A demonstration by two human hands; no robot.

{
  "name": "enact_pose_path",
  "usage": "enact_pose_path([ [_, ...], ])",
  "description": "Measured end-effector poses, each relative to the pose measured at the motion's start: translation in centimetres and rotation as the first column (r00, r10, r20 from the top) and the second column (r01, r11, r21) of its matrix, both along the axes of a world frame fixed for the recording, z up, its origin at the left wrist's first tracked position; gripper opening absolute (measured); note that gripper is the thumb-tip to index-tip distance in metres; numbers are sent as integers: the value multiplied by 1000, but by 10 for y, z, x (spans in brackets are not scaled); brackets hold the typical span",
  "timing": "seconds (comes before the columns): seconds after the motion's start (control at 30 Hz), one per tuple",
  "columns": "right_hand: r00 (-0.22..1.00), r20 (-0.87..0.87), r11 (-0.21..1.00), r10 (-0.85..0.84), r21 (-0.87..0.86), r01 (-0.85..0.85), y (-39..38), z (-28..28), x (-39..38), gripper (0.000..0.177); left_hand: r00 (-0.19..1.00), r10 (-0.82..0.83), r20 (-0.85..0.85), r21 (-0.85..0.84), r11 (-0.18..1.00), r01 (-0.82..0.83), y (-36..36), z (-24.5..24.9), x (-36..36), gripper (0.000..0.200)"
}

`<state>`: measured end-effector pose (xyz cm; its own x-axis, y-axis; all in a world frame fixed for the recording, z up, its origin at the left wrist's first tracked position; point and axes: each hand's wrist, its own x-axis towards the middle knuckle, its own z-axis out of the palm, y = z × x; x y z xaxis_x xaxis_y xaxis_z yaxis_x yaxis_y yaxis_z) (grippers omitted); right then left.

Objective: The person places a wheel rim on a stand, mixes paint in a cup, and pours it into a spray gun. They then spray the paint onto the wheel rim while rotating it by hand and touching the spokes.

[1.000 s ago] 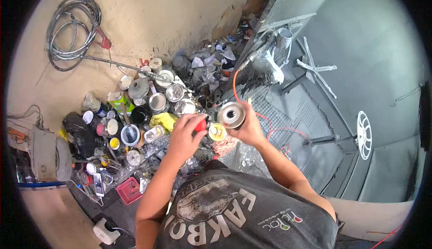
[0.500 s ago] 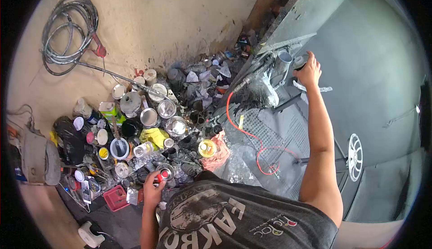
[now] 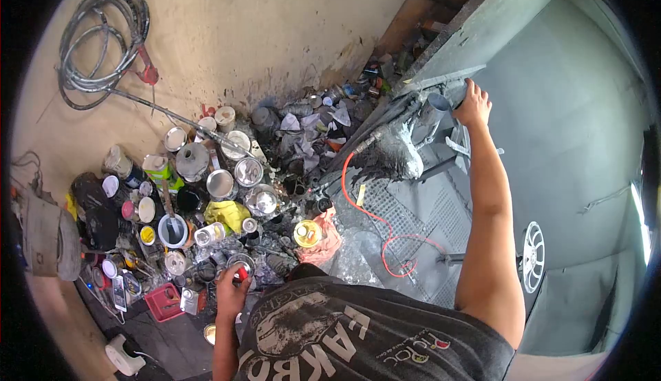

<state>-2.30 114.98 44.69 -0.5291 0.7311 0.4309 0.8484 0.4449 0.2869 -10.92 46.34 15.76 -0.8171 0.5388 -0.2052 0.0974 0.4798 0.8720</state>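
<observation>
My left hand (image 3: 233,290) is closed on a small red-capped item (image 3: 242,273), low in the view beside the crowd of cans. At the upper right, my right arm is stretched out, and my right hand (image 3: 473,108) has its fingers curled around a dark cup-like object, mostly hidden behind the hand. Just left of that hand is a grey cup (image 3: 434,108) on a paint-coated spray gun or holder (image 3: 406,157). A red hose (image 3: 353,192) runs from there down to the floor.
Many paint cans (image 3: 221,184), a yellow cloth (image 3: 227,214), a yellow-rimmed can (image 3: 307,234) on a pink rag (image 3: 327,240) and a red tray (image 3: 164,301) lie at left. A coiled hose (image 3: 103,44) hangs on the wall. A white wheel-like disc (image 3: 533,257) stands right.
My right hand has shifted slightly, and the object in it is now largely hidden behind the fingers. The camera view has turned a little, moving the cans left. My left hand still holds the red-capped item.
</observation>
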Motion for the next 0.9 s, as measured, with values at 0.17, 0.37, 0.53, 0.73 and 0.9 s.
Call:
enact_pose_path([
  [0.17, 997, 46, 997, 56, 56, -59, 1, 2, -3, 93, 999, -31, -43, 22, 999, 32, 1, -9, 0, 46],
  [0.37, 993, 86, 990, 78, 113, -87, 1, 2, -5, 87, 993, -73, -89, 25, 997, 75, 4, -10, -1, 45],
  [0.53, 994, 97, 991, 59, 118, -70, 0, 8, -5, 81, 997, -76, -24, -18, 997, 76, 8, -1, -4, 44],
  [0.73, 991, 65, 993, -117, 2, 118, -13, 19, -8, 90, 999, -28, 22, -38, 999, 29, 0, -16, -1, 45],
  [0.9, 592, -805, 735, -27, -418, -534, 79, -58, 34, 96, 981, -65, -181, -15, 998, 63, -3, -7, -3, 47],
])
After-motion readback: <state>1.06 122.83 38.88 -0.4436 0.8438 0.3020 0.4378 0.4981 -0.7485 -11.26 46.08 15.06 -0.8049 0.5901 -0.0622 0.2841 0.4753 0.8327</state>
